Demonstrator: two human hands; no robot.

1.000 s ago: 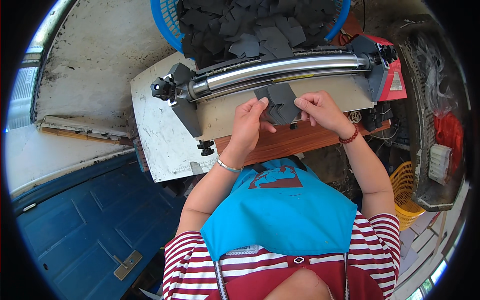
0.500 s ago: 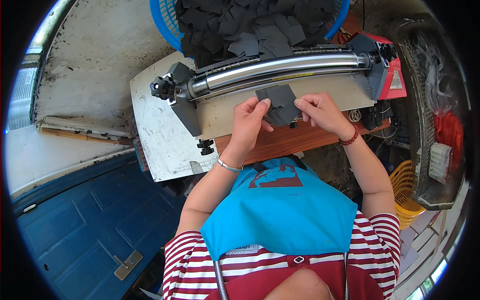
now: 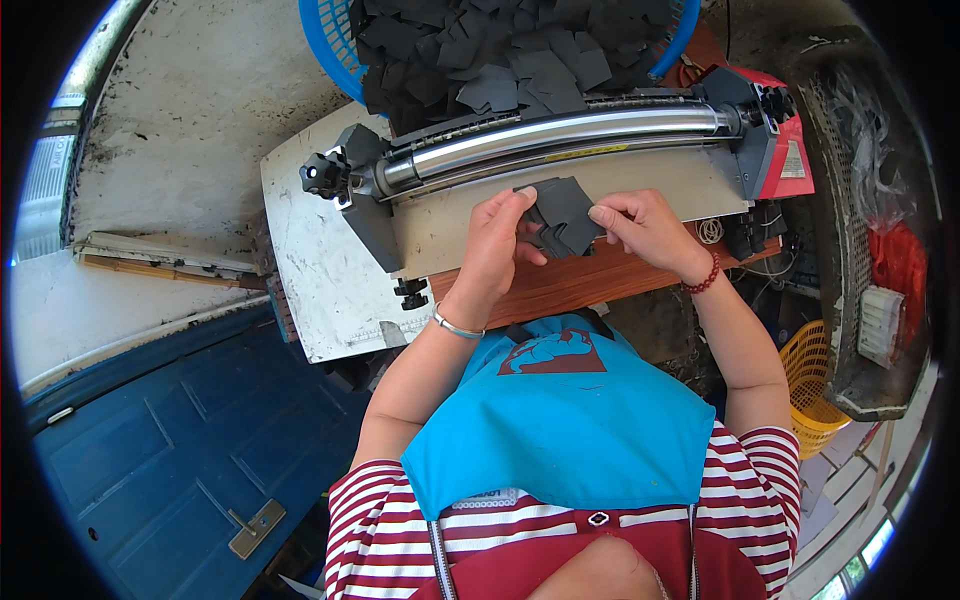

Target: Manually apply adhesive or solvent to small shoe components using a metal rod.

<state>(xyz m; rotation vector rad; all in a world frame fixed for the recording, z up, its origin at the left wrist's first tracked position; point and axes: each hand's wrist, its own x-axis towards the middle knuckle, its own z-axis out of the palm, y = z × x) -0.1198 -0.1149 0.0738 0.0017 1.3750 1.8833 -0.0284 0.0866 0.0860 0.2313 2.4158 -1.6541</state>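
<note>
Between my two hands is a small stack of dark grey flat sheet pieces (image 3: 562, 215), slightly fanned, with notched lower edges. My left hand (image 3: 497, 232) grips the stack's left side, thumb on top and fingers partly hidden underneath. At the right edge, my right hand (image 3: 640, 228) pinches the pieces between thumb and fingers. Both hands are over the front of a roller machine (image 3: 570, 138), which has a long shiny metal roller and a beige feed plate (image 3: 450, 228).
Behind the roller stands a blue plastic basket (image 3: 327, 45) heaped with similar dark pieces (image 3: 500, 55). A black knob (image 3: 325, 175) sticks out at the machine's left end; a red housing (image 3: 790, 160) closes its right. A yellow basket (image 3: 812, 385) stands low on the right.
The stack has shifted and turned slightly between my hands, its pieces less evenly stepped than before. My left fingers have curled in a little; both hands stay over the plate.
</note>
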